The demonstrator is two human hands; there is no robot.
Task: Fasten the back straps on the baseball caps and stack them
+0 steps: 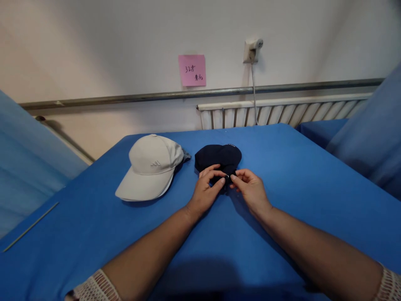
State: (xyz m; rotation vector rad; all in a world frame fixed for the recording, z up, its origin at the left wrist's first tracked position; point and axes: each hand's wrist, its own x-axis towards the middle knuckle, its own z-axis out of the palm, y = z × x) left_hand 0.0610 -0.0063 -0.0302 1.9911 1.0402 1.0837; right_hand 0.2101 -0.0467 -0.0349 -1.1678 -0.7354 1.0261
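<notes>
A dark navy cap (218, 157) lies on the blue-covered table (300, 184), just beyond both hands. My left hand (205, 190) pinches the cap's near edge with thumb and forefinger. My right hand (250, 188) pinches the same near edge from the right, so the fingertips of both hands almost meet at a small strap or buckle there. To the left of the dark cap sits a cream-white cap (150, 167), brim toward me, untouched by either hand.
A white radiator (282, 113) and a metal rail (125, 99) run along the wall behind the table. A pink sticky note (192, 70) and a plugged socket (252, 50) are on the wall. Blue fabric hangs at left and right.
</notes>
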